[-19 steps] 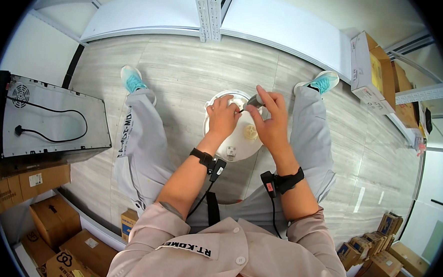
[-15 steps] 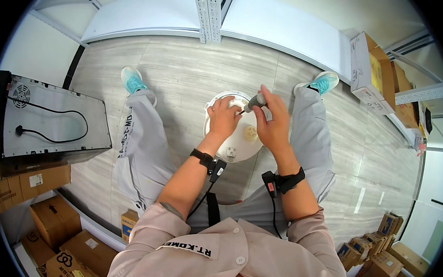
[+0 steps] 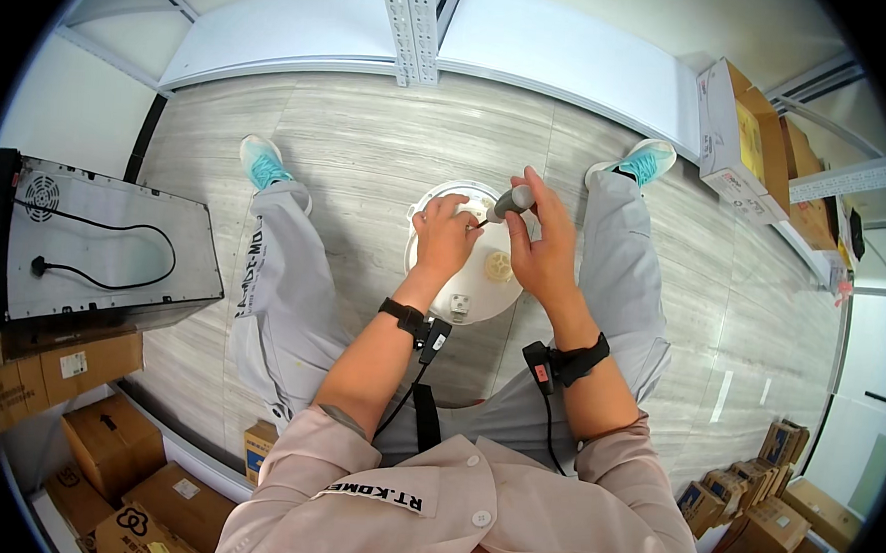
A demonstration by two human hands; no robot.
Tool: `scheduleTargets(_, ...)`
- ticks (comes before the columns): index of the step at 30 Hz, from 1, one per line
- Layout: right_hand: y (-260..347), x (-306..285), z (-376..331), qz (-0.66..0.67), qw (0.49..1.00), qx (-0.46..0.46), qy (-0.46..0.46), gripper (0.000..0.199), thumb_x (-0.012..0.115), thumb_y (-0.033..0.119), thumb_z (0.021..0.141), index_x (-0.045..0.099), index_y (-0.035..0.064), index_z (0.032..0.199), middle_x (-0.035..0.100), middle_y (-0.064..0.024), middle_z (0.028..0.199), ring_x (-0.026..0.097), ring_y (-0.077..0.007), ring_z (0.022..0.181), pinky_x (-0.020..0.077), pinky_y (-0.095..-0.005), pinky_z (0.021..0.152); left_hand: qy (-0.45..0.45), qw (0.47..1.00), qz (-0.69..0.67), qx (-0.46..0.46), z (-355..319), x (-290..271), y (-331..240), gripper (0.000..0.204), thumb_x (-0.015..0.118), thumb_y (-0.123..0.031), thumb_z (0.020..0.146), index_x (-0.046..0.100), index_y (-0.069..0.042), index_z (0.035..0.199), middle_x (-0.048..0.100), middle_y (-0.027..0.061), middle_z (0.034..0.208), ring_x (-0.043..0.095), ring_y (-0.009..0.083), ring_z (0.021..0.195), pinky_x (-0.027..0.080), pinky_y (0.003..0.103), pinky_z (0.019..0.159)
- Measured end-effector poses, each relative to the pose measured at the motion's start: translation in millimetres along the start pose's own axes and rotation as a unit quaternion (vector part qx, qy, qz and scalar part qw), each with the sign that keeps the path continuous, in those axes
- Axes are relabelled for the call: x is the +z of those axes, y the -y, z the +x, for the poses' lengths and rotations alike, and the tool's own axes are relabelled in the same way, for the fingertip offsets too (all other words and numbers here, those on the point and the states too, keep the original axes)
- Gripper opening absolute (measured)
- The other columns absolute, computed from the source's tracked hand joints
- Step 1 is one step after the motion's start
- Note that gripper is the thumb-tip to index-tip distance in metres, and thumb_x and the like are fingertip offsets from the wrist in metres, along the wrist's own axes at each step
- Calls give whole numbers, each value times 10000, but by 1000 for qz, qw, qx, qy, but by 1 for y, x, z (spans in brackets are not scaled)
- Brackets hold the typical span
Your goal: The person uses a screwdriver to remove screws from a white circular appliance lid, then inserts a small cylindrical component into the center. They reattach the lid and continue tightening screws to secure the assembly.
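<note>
Between my legs sits a round white disc-shaped part [image 3: 482, 297] with a raised rim. My right hand [image 3: 547, 247] is closed around the grey handle of a screwdriver [image 3: 512, 202]. The tool slants down to the left, its dark shaft reaching toward the far half of the disc. Resting on the disc beside the shaft is my left hand [image 3: 445, 239], fingers spread and thumb side close to the tip. What lies under those fingers is hidden. A yellowish round spoked piece [image 3: 499, 267] and a small pale block [image 3: 460, 304] are on the disc's near half.
A computer case [image 3: 114, 239] with a black cable stands at my left. Cardboard boxes [image 3: 114, 440] fill the lower left, and more boxes [image 3: 751, 523] the lower right. White shelves [image 3: 564, 68] run along the far side, with an open carton [image 3: 746, 142] at the far right.
The whole view has shifted very slightly. Both hands and the screwdriver hold nearly the same place over the disc; the handle may have turned a little.
</note>
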State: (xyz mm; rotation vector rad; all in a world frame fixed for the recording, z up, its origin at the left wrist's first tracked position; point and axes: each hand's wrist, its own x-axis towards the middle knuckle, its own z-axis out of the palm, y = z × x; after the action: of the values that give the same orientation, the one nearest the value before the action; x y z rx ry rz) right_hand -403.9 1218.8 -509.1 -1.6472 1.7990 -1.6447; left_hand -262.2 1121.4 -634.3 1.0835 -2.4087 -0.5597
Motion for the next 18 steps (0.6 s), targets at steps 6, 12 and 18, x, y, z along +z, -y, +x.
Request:
scheduleTargets(6, -10, 4, -5, -20, 999, -31, -33, 541, 603, -117, 908, 555, 23, 1429, 636, -212, 1323, 627, -390, 1191, 505, -423, 1018, -24, 999, -26, 11, 1, -1, 1, 129, 841, -207, 829, 771, -125, 900, 633, 52, 1344, 529, 307, 1288, 392, 510, 1024)
scheduleTargets(12, -14, 0, -5, 2, 995, -11, -95, 497, 603, -105, 926, 554, 3, 1408, 640, -191, 1322, 630, -350, 1155, 497, -412, 1031, -19, 1000, -21, 3, 6, -14, 6, 107, 820, -152, 794, 770, -103, 875, 648, 102, 1314, 572, 344, 1234, 466, 472, 1029)
scheduleTargets(18, -11, -2, -5, 28, 992, 14, -121, 560, 737, -23, 907, 551, 12, 1434, 652, -170, 1253, 650, -298, 1096, 551, -378, 912, 22, 995, 60, -75, 5, -28, 7, 133, 762, -160, 769, 780, -83, 876, 666, 137, 1311, 611, 376, 1204, 530, 476, 976)
